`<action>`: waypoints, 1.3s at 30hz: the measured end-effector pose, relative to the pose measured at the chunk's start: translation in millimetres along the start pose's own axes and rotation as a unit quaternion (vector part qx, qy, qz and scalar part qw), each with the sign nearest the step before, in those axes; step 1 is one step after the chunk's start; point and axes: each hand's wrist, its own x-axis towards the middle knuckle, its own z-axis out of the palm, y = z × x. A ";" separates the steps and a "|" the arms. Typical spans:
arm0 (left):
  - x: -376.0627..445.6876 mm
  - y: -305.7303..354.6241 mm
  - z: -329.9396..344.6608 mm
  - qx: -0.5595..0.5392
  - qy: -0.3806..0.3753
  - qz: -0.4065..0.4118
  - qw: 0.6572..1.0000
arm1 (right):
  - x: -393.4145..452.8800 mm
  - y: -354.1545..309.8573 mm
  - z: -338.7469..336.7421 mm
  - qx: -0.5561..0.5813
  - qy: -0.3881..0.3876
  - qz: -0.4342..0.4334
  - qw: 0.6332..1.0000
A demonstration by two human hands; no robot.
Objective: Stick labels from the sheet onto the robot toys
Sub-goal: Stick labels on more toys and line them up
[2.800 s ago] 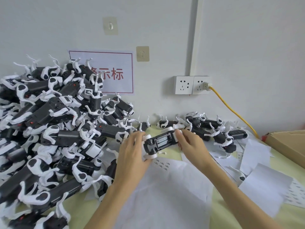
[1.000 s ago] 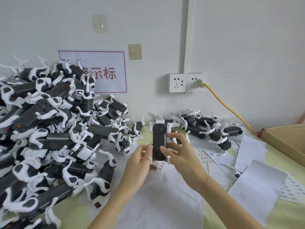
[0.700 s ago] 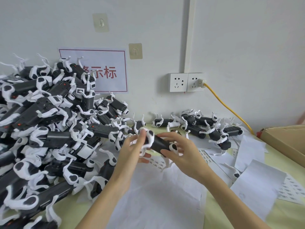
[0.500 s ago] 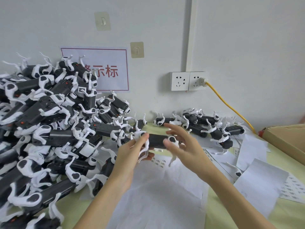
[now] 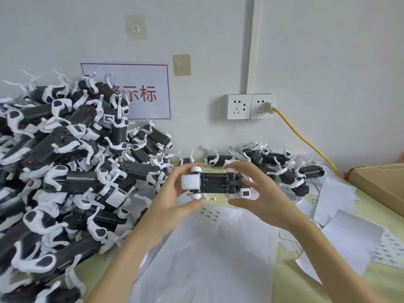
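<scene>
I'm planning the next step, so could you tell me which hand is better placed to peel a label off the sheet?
Right, probably. Both hands grip the robot toy, but the right hand sits nearer the printed labels on the label sheet, while the left hand holds the toy's head end and could steady it alone.

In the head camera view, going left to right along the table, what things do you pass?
Big pile of black-and-white robot toys → left hand → held black-and-white robot toy → right hand → loose white paper sheets → brown cardboard box.
</scene>
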 end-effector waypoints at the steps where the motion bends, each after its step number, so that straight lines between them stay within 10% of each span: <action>1: -0.1 0.0 0.5 0.061 0.004 0.023 0.998 | -0.2 -0.3 0.7 -0.019 0.009 -0.012 1.000; 15: -6.6 13.4 45.7 0.151 0.235 0.067 0.958 | -2.1 1.8 51.6 0.019 -0.027 -0.008 0.999; 25: -14.4 9.3 64.9 0.240 0.226 0.115 0.937 | -2.2 11.1 74.2 0.024 0.010 -0.016 1.000; 39: -7.1 20.5 42.9 0.147 0.196 -0.106 0.964 | 0.4 10.3 33.9 -0.099 0.018 0.035 0.994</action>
